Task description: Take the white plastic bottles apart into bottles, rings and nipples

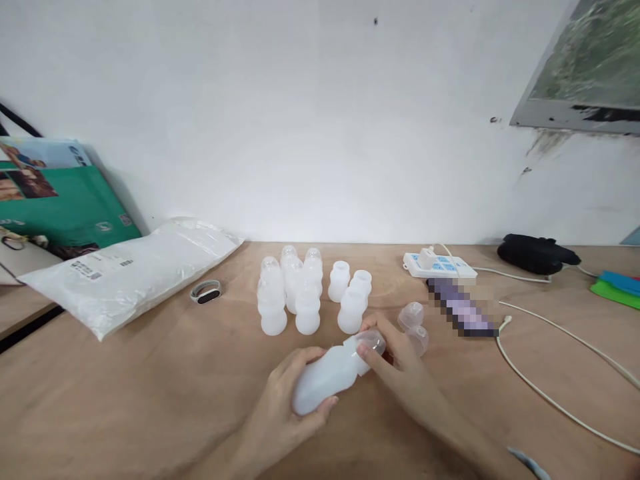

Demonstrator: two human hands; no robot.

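A white translucent baby bottle [327, 377] lies tilted between my hands, its top pointing up and to the right. My left hand [287, 400] is wrapped round the bottle's lower body. With fingers and thumb, my right hand [393, 357] grips the clear dome cap [376, 343] at the bottle's top; how firmly the cap sits I cannot tell. Beyond my hands stand several capped bottles [273, 300]. To their right are three bottles [353, 310] without caps. Two loose clear caps [412, 315] lie just past my right hand, one partly hidden by it.
A grey fitness band [205, 292] and a white plastic mailer [145, 267] lie at left. On the right are a power strip [440, 265], a blurred-out phone [463, 307], a white cable [540, 393] and a black pouch [536, 253]. A white wall [320, 133] rises behind the table.
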